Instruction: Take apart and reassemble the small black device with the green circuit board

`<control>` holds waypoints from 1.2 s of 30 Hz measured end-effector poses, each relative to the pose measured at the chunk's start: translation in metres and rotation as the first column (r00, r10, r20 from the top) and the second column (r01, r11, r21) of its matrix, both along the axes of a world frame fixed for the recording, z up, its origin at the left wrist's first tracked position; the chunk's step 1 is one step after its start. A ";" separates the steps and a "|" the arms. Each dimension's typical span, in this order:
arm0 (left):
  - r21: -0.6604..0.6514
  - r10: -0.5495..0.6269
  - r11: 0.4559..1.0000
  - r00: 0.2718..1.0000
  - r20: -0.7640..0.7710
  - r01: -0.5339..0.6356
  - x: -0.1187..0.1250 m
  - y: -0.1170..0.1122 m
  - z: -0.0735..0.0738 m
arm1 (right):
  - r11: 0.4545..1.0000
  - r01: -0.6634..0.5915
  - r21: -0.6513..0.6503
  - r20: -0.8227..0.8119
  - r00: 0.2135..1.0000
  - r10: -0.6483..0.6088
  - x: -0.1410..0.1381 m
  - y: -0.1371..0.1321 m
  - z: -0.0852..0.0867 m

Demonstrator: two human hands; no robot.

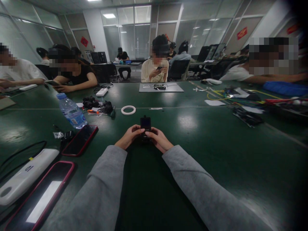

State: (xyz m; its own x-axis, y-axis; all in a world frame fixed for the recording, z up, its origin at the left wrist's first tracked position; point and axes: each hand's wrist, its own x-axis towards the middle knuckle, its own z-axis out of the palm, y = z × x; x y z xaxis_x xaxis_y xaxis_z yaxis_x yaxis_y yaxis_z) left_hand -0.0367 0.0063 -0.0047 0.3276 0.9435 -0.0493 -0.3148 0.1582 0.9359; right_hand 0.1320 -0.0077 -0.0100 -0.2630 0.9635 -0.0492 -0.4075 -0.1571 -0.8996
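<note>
A small black device [145,123] with a dark screen and a short knob on top stands between my hands over the green table [192,154]. My left hand [130,136] grips its left side, thumb across the front. From the right, my right hand [160,138] holds it the same way, with the thumb low on the face. The fingers behind the device are hidden. Just beyond it lies a white ring [128,110], like a roll of tape, touched by neither hand.
To my left are a water bottle [71,110], two red-edged phones [80,140] and a white device with a cable [29,176]. Tangled wires [231,94] and a blue bundle [286,88] lie at right. A grey board [161,87] sits before a person opposite; others sit around.
</note>
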 end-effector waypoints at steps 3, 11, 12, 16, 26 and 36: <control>0.002 -0.004 1.000 1.000 0.013 0.004 0.000 -0.001 0.001 | 1.000 0.006 -0.004 0.010 1.000 -0.006 0.000 0.000 0.001; -0.002 0.014 1.000 0.999 0.032 -0.014 0.001 -0.002 0.003 | 1.000 0.022 0.013 0.045 0.999 -0.022 -0.001 -0.002 0.003; -0.002 0.015 1.000 0.999 0.036 -0.015 0.001 -0.002 0.002 | 1.000 0.021 0.013 0.042 0.999 -0.021 -0.001 -0.002 0.003; -0.010 0.005 1.000 1.000 0.031 -0.005 0.001 -0.001 0.001 | 1.000 0.021 0.010 0.027 0.999 -0.021 -0.001 -0.001 0.002; 0.011 0.006 1.000 1.000 0.009 -0.006 0.000 0.001 -0.003 | 0.997 0.002 0.079 0.079 0.997 -0.009 -0.001 0.000 -0.003; 0.063 0.014 0.998 0.999 -0.029 -0.012 -0.001 0.003 -0.006 | 0.997 -0.014 0.081 0.059 0.998 0.009 0.000 0.003 -0.006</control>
State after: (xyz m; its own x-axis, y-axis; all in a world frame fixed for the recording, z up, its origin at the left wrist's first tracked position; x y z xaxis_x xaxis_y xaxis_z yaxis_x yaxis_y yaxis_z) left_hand -0.0372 0.0093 -0.0105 0.3145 0.9493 0.0011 -0.2887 0.0945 0.9527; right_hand 0.1321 -0.0052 -0.0162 -0.2729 0.9619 0.0139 -0.3526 -0.0865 -0.9318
